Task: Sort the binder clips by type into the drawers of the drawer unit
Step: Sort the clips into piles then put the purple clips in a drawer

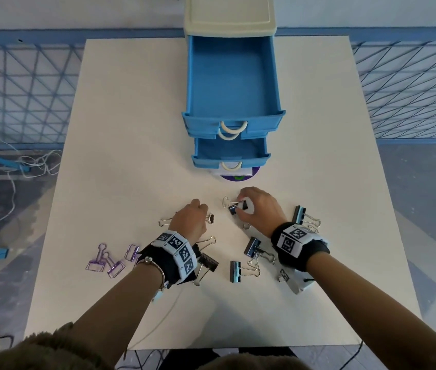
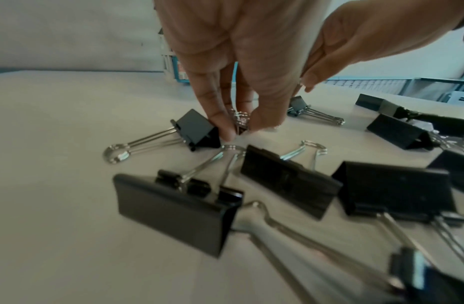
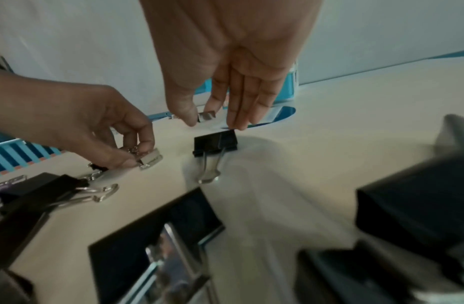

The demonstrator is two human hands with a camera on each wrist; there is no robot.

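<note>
Purple binder clips point(image 1: 110, 261) lay at the far left of the surface point(image 1: 131, 129). Beside them, the left hand point(image 1: 191, 218) pinched a small clip point(image 2: 241, 123) between thumb and fingers point(image 2: 220, 123), just beside a black clip point(image 2: 197, 129). Large black clips point(image 1: 238, 271) were scattered between the wrists. The right hand point(image 1: 255, 206) pinched a small silvery clip point(image 3: 206, 116) above a small black clip point(image 3: 216, 143). Behind stood the drawer unit point(image 1: 230, 20), its top drawer point(image 1: 231, 76) and a lower drawer point(image 1: 230, 153) pulled open.
</note>
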